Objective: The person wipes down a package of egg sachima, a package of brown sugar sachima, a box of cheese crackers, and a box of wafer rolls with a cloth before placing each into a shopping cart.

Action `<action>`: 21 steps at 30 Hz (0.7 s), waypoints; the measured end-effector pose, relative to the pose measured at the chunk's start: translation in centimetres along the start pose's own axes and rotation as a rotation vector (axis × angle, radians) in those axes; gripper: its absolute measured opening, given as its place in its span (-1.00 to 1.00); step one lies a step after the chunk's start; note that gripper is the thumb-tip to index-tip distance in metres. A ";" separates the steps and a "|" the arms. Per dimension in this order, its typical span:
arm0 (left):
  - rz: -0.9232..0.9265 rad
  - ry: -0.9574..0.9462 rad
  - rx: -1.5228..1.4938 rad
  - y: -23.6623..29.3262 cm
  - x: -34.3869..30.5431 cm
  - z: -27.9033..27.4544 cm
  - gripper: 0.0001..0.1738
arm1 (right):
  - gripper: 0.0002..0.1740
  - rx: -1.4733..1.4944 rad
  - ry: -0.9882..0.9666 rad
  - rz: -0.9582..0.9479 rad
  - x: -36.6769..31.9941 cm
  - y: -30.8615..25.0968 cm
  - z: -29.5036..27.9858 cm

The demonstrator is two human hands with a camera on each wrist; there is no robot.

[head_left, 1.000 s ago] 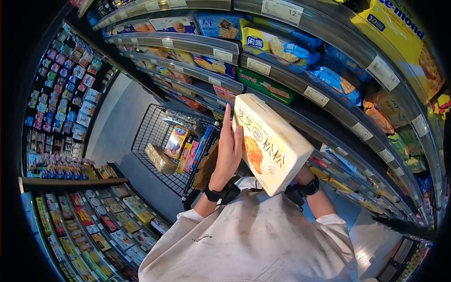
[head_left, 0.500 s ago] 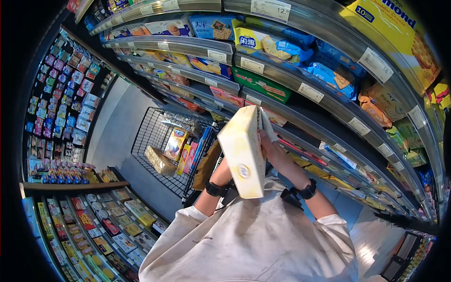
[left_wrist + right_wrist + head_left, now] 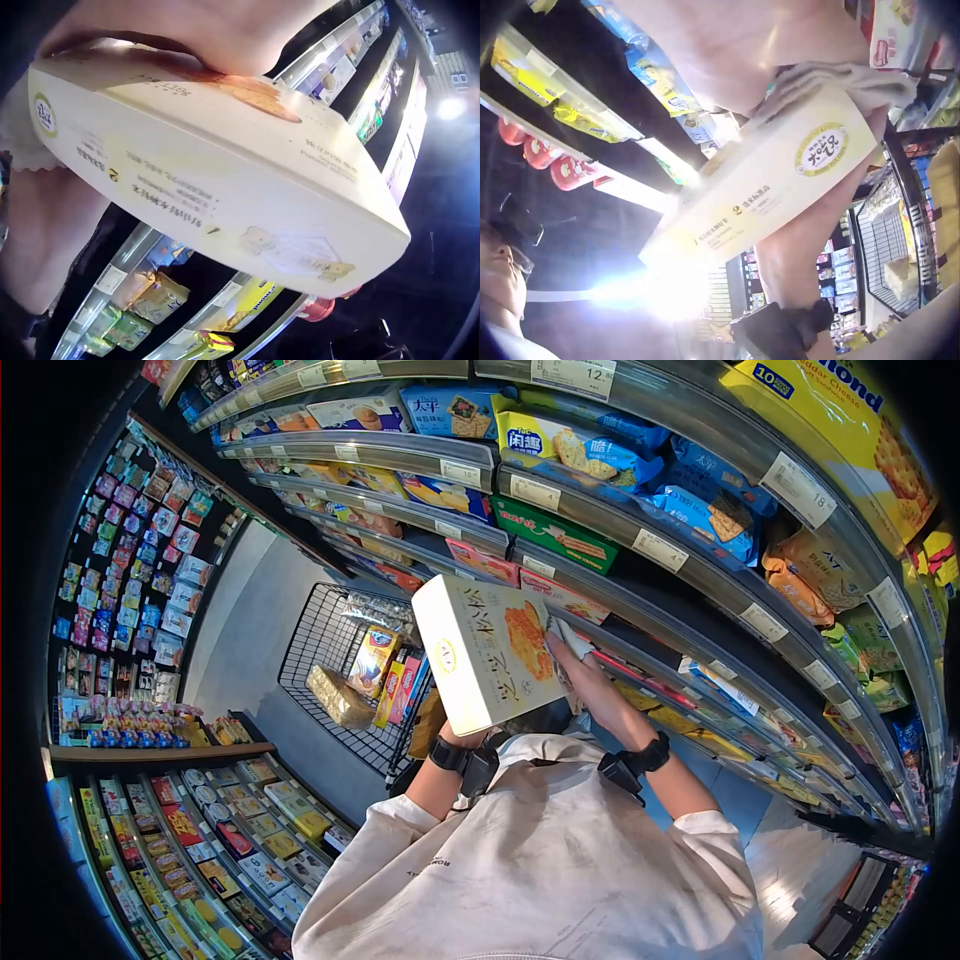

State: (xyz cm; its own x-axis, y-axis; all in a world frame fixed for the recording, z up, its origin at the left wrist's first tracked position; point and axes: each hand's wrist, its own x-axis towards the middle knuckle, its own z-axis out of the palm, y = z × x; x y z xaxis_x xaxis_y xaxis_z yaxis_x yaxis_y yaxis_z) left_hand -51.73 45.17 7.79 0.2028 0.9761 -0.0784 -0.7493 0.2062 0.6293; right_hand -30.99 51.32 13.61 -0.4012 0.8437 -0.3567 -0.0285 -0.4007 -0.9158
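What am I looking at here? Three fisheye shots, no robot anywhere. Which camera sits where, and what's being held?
There is no machine here: a person wears three cameras. The wide picture comes from the head and looks down over a pale sweatshirt into a shop aisle. The other two come from bands on the wrists, so each shows its own hand from very close, which is why they look odd.

The left hand holds a cream snack box. The right hand presses a pale cloth against that box.

There is no table. In front stand shelves of biscuit packs, and to the left is a black wire shopping cart with several packets inside.
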 end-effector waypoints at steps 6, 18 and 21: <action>-0.110 0.021 0.234 1.2 -0.3 3.5 -0.45 | -0.31 0.217 0.050 0.055 0.5 2.2 0.3; -0.256 0.110 0.479 3.2 -0.7 5.9 -0.16 | -0.44 0.228 0.303 0.000 0.4 0.5 0.8; -0.233 0.038 0.258 3.0 -0.8 4.1 -0.15 | -0.45 0.236 0.314 0.088 0.4 -0.3 0.3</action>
State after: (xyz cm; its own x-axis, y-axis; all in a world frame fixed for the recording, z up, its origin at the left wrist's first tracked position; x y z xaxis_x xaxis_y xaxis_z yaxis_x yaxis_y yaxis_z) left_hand -51.61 44.73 12.90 0.3228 0.9076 -0.2684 -0.5009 0.4044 0.7652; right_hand -31.44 51.68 13.84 -0.1136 0.8559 -0.5045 -0.2305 -0.5166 -0.8246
